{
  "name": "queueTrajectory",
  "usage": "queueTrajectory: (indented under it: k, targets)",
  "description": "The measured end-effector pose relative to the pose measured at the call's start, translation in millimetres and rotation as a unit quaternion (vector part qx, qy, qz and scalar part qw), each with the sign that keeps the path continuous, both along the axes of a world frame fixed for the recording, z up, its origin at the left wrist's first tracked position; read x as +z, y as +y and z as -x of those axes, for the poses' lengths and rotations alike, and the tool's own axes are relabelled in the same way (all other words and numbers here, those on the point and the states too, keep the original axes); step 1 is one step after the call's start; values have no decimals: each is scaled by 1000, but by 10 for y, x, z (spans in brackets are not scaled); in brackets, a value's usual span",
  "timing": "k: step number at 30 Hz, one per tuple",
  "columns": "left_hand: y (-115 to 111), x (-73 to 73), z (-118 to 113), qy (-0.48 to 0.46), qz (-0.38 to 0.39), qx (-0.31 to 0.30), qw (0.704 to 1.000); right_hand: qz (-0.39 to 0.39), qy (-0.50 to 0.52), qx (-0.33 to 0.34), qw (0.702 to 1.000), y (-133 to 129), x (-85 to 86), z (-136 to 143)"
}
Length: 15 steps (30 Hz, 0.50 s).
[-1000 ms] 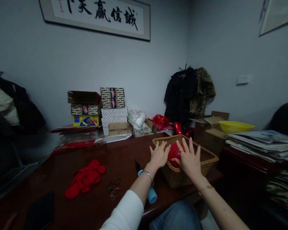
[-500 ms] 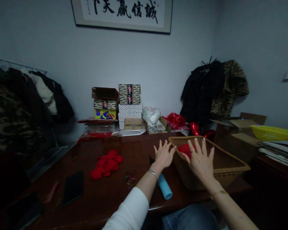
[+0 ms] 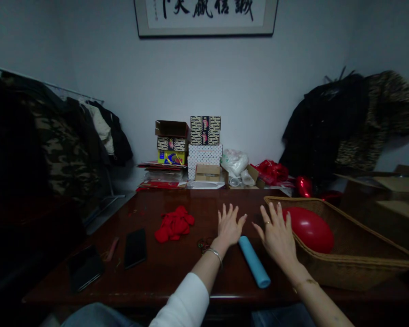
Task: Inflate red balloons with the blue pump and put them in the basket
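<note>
My left hand [image 3: 230, 225] is held over the table with its fingers spread and nothing in it. Just to its right is a blue cylinder [image 3: 254, 262], lying on the table. My right hand [image 3: 278, 234], also spread and holding nothing, is beside the near left edge of a wicker basket [image 3: 351, 272]. An inflated red balloon [image 3: 310, 229] rests inside that basket. A pile of limp red balloons [image 3: 175, 224] lies left of my left hand. Small coloured bands [image 3: 203, 245] are partly hidden behind my left wrist.
Two dark flat devices, a phone-like one [image 3: 135, 248] and a larger one [image 3: 86, 267], lie on the left of the table [image 3: 150, 286]. Stacked boxes [image 3: 204, 156] and plastic bags [image 3: 235, 162] stand at its far edge. Coats hang on both sides.
The view has turned left, so the scene sits further right. My right hand has moved from over the basket to its left side, and the red balloon now shows in it.
</note>
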<state>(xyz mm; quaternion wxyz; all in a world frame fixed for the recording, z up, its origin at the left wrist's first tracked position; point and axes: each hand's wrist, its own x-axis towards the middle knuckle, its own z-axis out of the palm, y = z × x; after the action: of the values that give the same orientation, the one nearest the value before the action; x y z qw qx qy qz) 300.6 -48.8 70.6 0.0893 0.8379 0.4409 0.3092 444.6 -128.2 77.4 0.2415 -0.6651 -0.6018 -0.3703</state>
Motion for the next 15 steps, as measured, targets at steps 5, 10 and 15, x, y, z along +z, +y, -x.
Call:
queueTrajectory:
  k: [5,10,15]
  targets:
    - [113,-172,344,3,6,31,999,15,2,34,999,123,-215,230]
    - [255,-376,729,24,3,78,997,48,-1,43,998,202,-443,397]
    - [375,-577,1162,59,-3,116,991,96,-3,21,995,209,-638,497]
